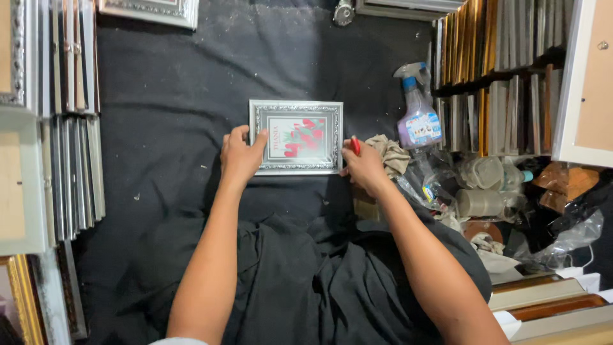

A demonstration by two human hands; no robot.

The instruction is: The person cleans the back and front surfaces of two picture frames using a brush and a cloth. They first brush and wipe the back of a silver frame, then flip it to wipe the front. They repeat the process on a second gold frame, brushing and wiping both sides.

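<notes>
Black cloth covers the surface (159,102), dotted with pale specks and bunched into folds nearest the camera, between the two bare forearms. From those folds the arms reach away to a small rectangular picture frame with an ornate silver moulding (295,137), which lies flat on the cloth near the middle of the view. Its long axis runs left to right, and the print inside, red flowers on a pale ground with a column of red lettering at its left side, reads upright as seen from above.

The left hand (241,155) rests at the frame's lower left corner, thumb on the moulding and fingers curled against the left edge, so it grips that corner. The right hand (364,167) sits just beside the lower right corner, fingers closed around a small red object (355,145) whose tip points up beside the frame's right edge; what kind of tool it is cannot be told.

Just right of that hand lies a crumpled beige rag (391,155), and beyond it a heap of clear plastic bags (485,185). Farther off stands a pale purple spray bottle with a blue and white trigger head (418,108), bearing a blue label with a yellow patch on its front. Behind it, silver and gold frame mouldings (504,70) stand packed on edge on shelves, and similar ones (73,128) line the left edge.
</notes>
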